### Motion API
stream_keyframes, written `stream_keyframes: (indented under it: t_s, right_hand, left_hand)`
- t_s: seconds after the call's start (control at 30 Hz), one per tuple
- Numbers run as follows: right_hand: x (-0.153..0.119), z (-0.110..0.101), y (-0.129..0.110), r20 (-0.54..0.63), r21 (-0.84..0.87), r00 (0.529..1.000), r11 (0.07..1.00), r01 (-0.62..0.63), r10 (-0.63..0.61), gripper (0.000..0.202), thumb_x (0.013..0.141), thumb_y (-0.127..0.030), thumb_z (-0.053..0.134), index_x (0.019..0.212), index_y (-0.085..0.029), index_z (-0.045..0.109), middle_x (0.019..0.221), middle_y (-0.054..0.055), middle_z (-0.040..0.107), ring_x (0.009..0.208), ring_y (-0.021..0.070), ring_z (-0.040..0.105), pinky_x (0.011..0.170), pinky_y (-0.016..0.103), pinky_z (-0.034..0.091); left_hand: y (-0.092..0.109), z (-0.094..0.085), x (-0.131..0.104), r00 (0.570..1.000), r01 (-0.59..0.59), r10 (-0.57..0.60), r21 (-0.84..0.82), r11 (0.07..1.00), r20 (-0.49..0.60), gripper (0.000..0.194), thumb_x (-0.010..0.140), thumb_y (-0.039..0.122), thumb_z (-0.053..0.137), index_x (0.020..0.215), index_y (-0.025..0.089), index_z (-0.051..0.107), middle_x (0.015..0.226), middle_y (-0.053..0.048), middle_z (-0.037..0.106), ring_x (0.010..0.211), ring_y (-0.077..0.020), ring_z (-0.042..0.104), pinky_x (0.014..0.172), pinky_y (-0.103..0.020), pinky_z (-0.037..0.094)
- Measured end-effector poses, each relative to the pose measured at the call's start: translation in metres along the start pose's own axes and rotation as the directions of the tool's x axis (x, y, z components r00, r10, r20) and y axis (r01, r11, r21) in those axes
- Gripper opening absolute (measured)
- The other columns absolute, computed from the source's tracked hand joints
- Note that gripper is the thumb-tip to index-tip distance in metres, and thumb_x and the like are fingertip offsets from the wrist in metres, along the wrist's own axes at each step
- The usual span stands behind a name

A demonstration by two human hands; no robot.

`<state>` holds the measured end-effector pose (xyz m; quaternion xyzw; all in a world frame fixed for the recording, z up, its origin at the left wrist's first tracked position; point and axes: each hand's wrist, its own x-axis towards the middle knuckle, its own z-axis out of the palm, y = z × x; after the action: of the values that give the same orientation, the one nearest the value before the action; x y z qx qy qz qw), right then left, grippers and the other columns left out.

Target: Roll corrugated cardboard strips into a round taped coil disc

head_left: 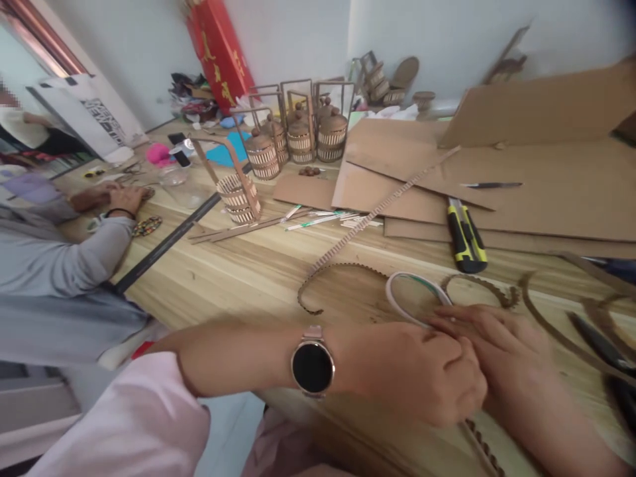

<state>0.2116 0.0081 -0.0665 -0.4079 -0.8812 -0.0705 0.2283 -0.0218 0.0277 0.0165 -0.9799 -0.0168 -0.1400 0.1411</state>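
Observation:
My left hand [434, 374], with a round watch [313, 366] at the wrist, is closed in a fist against my right hand [504, 344]. The fingers of my right hand are bent together at the edge of a thin white ring with green inside [390, 299], like a roll of tape. What the left fingers pinch is hidden. A notched brown strip [481, 445] sticks out below the two hands. Beyond them a curved notched strip [299, 295] and another curled strip [479, 283] lie on the wooden table [238, 285].
A yellow-black utility knife [466, 237] lies beside cardboard sheets [556, 205]. Small slatted baskets with handles [301, 142] stand at the back, one nearer [238, 199]. A long striped strip [370, 216] crosses the table. At left, a co-worker's hands [124, 197] work. Dark tools [599, 341] lie right.

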Motion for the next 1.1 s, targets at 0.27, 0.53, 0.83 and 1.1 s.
stream_keyframes:
  t_s: [0.27, 0.53, 0.83, 1.1]
  right_hand:
    - [0.005, -0.019, -0.007, -0.148, -0.031, 0.982, 0.992, -0.124, 0.118, 0.024, 0.094, -0.033, 0.048, 0.110, -0.031, 0.065, 0.104, 0.010, 0.071, 0.097, 0.0336, 0.065, 0.085, 0.050, 0.046]
    - [0.011, -0.024, -0.015, -0.212, -0.067, 0.975, 0.995, -0.075, 0.060, 0.022, 0.095, -0.024, 0.048, 0.110, -0.029, 0.063, 0.100, 0.011, 0.068, 0.092, 0.0303, 0.064, 0.083, 0.047, 0.045]
    - [0.011, -0.038, -0.024, -0.218, 0.211, 0.874, 0.896, -0.392, 0.434, 0.034, 0.093, -0.034, 0.056, 0.126, -0.027, 0.059, 0.125, 0.011, 0.067, 0.117, 0.0292, 0.062, 0.099, 0.048, 0.048]
    - [0.015, -0.025, -0.021, 0.057, 0.810, 0.693, 0.372, -0.453, 0.719, 0.043, 0.091, -0.037, 0.061, 0.133, -0.037, 0.054, 0.132, 0.004, 0.068, 0.125, 0.0244, 0.061, 0.102, 0.046, 0.051]
  left_hand:
    - [0.001, 0.006, 0.006, 0.992, 0.090, -0.095, -0.058, 0.994, -0.082, 0.036, 0.098, 0.007, 0.036, 0.104, 0.011, 0.072, 0.107, -0.011, 0.071, 0.101, -0.0204, 0.063, 0.072, -0.030, 0.050]
    - [0.007, 0.013, 0.005, 0.958, 0.285, -0.286, -0.066, 0.956, 0.006, 0.035, 0.098, 0.009, 0.036, 0.100, 0.006, 0.071, 0.113, -0.014, 0.068, 0.097, -0.0231, 0.064, 0.071, -0.032, 0.052]
    - [0.017, 0.017, -0.015, 0.927, 0.376, -0.373, -0.128, 0.918, 0.050, 0.022, 0.099, 0.012, 0.042, 0.101, 0.008, 0.064, 0.106, -0.012, 0.065, 0.094, -0.0217, 0.061, 0.077, -0.033, 0.057]
    - [0.020, 0.026, -0.019, 0.936, 0.320, -0.341, -0.193, 0.928, -0.090, 0.022, 0.101, 0.014, 0.041, 0.101, 0.009, 0.063, 0.106, -0.009, 0.066, 0.092, -0.0186, 0.062, 0.084, -0.032, 0.055]
